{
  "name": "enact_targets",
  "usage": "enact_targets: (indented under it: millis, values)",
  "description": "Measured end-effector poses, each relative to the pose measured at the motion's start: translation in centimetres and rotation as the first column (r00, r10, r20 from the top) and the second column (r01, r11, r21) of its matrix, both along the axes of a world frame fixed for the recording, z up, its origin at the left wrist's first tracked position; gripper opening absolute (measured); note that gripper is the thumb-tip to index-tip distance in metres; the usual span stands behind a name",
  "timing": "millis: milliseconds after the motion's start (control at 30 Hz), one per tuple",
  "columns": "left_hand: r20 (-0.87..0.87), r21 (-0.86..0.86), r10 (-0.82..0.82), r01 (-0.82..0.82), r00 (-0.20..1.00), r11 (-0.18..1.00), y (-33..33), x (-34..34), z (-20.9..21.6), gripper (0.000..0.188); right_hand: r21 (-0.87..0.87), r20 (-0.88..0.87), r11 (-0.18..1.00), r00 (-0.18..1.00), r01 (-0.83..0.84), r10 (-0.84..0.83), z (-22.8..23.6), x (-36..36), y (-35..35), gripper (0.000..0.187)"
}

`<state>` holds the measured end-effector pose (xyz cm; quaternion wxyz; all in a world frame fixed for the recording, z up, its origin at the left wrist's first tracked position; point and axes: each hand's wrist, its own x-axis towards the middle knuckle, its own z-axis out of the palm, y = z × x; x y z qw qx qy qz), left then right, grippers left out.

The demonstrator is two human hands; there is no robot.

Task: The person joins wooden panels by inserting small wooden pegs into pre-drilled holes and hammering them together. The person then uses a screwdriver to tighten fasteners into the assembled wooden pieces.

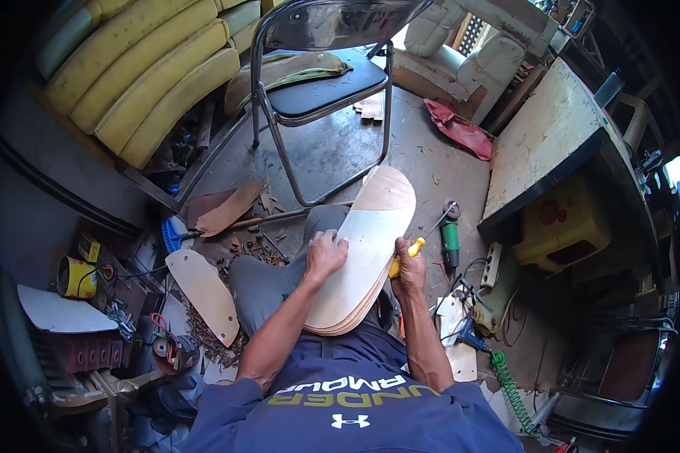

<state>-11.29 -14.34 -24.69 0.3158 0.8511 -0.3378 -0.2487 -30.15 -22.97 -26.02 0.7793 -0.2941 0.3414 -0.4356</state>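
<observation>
A stack of thin, rounded plywood panels (366, 249) lies slantwise across my lap, its layered edges showing at the near end and right side. My left hand (327, 254) has its fingers curled at the left edge of the top panel; whatever they may pinch is hidden. In my right hand (410, 270), beside the right edge of the stack, is a screwdriver (415, 246) with a yellow handle. Its thin shaft points up and away to the right.
Ahead stands a folding chair (329, 87) with trimmings on its seat. A green angle grinder (450, 241) lies on the floor to the right, near a white-topped table (540, 143). Another plywood panel (204, 294) lies left of my knee. Yellow cushions (151, 75) lean at far left.
</observation>
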Motion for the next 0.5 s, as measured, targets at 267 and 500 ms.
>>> enact_targets:
  millis: [267, 500]
  values:
    - [-0.234, -0.205, 0.331, -0.379, 0.914, 0.902, 1.3, 0.0, 0.7, 0.030, 0.022, 0.103, 0.998, 0.993, -0.052, 0.050, -0.4, -0.1, 1.3, 0.059]
    - [-0.279, -0.324, 0.403, -0.480, 0.872, 0.815, 2.8, 0.0, 3.0, 0.028, 0.084, 0.293, 0.970, 0.936, -0.229, 0.196, 1.2, 1.2, 2.5, 0.081]
